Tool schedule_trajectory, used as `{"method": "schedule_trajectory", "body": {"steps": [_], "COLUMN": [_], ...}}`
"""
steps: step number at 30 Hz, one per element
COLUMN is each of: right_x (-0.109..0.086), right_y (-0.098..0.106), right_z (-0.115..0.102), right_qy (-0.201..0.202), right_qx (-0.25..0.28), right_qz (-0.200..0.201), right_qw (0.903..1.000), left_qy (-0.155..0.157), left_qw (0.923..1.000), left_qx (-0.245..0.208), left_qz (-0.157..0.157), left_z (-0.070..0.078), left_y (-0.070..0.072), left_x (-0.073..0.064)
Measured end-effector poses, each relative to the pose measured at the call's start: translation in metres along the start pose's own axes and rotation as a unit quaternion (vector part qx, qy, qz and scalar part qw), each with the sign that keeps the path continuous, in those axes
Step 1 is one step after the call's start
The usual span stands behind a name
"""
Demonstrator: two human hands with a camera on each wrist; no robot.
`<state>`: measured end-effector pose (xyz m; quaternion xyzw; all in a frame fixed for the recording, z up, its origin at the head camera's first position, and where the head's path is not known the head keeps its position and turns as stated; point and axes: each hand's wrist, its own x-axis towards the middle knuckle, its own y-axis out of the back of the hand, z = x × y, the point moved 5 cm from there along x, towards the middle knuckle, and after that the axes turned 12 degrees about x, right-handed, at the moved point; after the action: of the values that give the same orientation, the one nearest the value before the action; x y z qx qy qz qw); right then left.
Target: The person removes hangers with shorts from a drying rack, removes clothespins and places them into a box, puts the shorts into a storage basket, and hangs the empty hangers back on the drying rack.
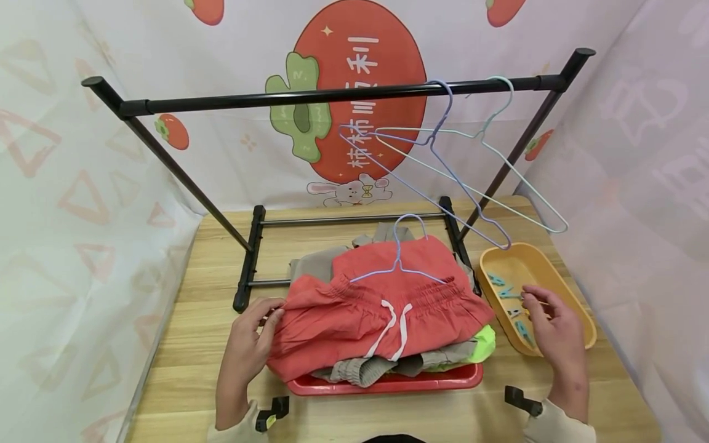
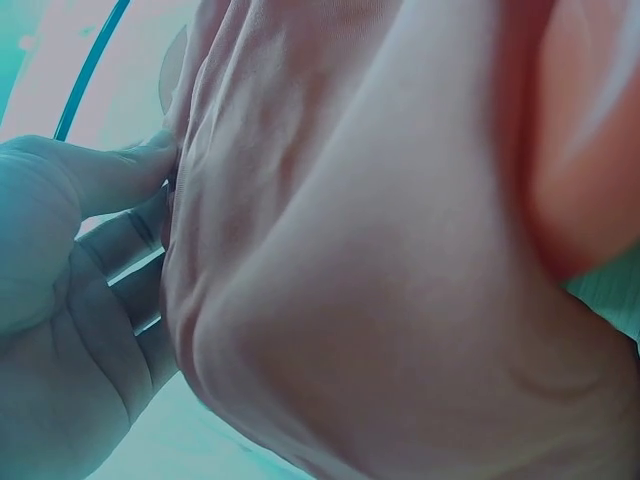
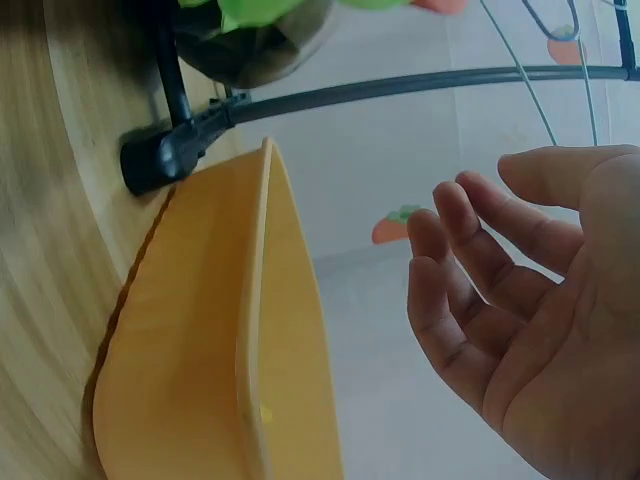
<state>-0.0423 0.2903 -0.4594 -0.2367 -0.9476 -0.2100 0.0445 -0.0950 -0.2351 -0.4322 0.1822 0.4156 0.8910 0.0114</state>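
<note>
A pair of red shorts (image 1: 332,332) with white drawstrings (image 1: 403,332) lies spread over a pile of clothes. Out of its waist rises a purple hanger (image 1: 398,266), whose hook points away from me. My left hand (image 1: 249,338) pinches the shorts' left edge between thumb and fingers. In the left wrist view, that hand (image 2: 70,270) grips the cloth, which looks pinkish there. My right hand (image 1: 559,335) hovers over an orange-yellow bin (image 1: 576,301) of blue clothespins (image 1: 523,332). Seen from the right wrist, the hand (image 3: 550,320) has loosely bent fingers and holds nothing.
A black clothes rack (image 1: 221,104) stands behind the pile. Toward the right of its bar hang a purple hanger (image 1: 437,154) and a mint-green hanger (image 1: 526,178). Grey-beige clothes (image 1: 321,266) and a neon-green garment (image 1: 485,344) lie under the shorts in a red tray (image 1: 388,387).
</note>
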Motion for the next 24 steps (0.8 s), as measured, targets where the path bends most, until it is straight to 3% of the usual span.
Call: {"method": "schedule_trajectory", "body": {"steps": [6, 10, 13, 17, 24], "right_x": [-0.003, -0.006, -0.008, -0.011, -0.013], "right_y": [-0.015, -0.026, -0.033, -0.042, -0.045], "right_z": [-0.011, -0.018, -0.023, -0.025, -0.029], "right_qy": [0.051, 0.08, 0.098, 0.104, 0.116], "right_qx": [-0.016, -0.001, 0.013, 0.018, 0.026], "right_qz": [-0.077, -0.157, -0.192, -0.208, -0.194], "right_qw": [0.9955, 0.9844, 0.9765, 0.9724, 0.9737], "left_qy": [0.002, 0.002, 0.002, 0.0, -0.008], "left_qw": [1.0, 1.0, 1.0, 0.9999, 0.9999], "left_qx": [0.001, 0.002, 0.007, 0.012, 0.012], "left_qz": [-0.002, -0.005, -0.006, -0.008, -0.007], "left_z": [0.0, 0.0, -0.001, 0.0, 0.0], "left_y": [0.0, 0.0, 0.0, 0.0, 0.0], "left_x": [0.001, 0.001, 0.001, 0.001, 0.001]}}
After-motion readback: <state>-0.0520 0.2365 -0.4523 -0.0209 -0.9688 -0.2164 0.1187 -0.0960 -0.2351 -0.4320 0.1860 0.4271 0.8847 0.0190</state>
